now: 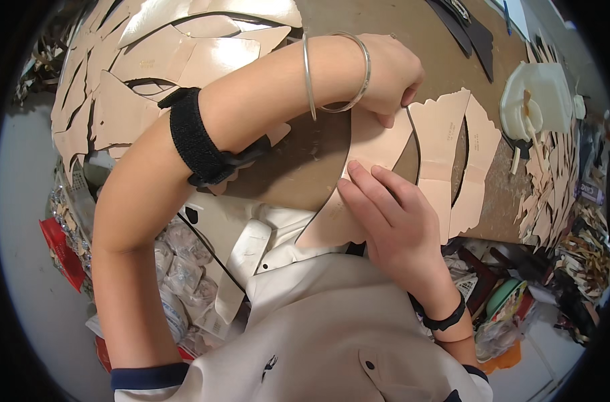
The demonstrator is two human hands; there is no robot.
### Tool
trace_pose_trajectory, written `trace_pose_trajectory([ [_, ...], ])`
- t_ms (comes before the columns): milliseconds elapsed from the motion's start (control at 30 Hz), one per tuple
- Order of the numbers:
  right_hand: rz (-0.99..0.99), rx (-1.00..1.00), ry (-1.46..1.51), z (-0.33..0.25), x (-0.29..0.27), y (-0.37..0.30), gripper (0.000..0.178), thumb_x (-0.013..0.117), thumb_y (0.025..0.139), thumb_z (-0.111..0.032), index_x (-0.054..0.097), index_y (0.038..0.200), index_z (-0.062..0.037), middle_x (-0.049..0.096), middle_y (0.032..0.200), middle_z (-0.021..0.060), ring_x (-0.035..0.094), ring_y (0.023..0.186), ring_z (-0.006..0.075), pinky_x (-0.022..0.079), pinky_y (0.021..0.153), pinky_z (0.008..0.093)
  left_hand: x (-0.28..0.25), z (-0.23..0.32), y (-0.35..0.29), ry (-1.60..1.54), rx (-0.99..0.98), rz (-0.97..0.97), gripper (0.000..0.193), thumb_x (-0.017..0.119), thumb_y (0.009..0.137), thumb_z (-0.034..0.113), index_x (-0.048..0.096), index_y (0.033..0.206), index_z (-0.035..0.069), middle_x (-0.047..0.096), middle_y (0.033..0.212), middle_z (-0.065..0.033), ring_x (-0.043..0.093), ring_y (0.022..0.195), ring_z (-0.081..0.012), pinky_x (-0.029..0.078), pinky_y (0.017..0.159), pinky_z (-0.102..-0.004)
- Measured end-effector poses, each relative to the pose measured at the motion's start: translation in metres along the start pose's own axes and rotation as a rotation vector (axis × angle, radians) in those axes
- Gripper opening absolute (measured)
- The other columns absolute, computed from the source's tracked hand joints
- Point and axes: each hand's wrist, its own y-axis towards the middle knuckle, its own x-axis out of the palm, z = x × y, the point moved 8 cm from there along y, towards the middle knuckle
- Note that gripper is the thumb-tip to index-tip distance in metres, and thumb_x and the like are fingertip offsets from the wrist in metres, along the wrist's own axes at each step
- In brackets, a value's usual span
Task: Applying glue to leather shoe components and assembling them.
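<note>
We look down past a pale shirt [305, 328] at a brown surface [446, 77], where a curved beige piece [380, 142] lies flat, near the middle of our view, under both of the person's hands. The left hand [393, 70] reaches across from the left, its fingers curled and its fingertips at the piece's upper end; its own knuckles block our view, so we cannot tell whether it pinches the edge or only presses. The right hand [402, 218] is open, fingers stretched out and slightly apart, resting on the lower part without gripping it. Just to the right lie two more beige pieces [479, 161], with a narrow dark gap between them. Many similar pieces [151, 63] overlap at the upper left. Toward the upper right we see dark pieces [480, 53] and, below them, a whitish tub [554, 94]. Two silver bangles [308, 77] circle the left forearm.
</note>
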Motion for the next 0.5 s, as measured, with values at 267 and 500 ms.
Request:
trace_pose_trajectory([
  [267, 0.024, 0.041, -0.134, -0.006, 0.004, 0.005, 0.046, 0.062, 0.07, -0.004, 0.065, 0.116, -0.0071, 0.061, 0.127, 0.0085, 0.058, 0.112, 0.0287, 0.055, 0.085, 0.0383, -0.004, 0.007, -0.001, 0.012, 0.066, 0.118, 0.024, 0.079, 0.07, 0.011, 0.066, 0.09, 0.003, 0.069, 0.091, -0.0116, 0.065, 0.093, -0.0315, 0.051, 0.082, -0.0412],
  [500, 0.181, 0.167, 0.136, 0.013, -0.024, -0.04, 0.028, 0.067, 0.069, 0.002, 0.064, 0.097, -0.0036, 0.064, 0.125, 0.0154, 0.063, 0.11, 0.032, 0.055, 0.087, 0.0423, -0.013, 0.004, -0.006, -0.144, -0.036, 0.053, 0.029, 0.08, 0.071, 0.01, 0.061, 0.091, 0.002, 0.063, 0.076, -0.0092, 0.062, 0.076, -0.0259, 0.049, 0.07, -0.038],
])
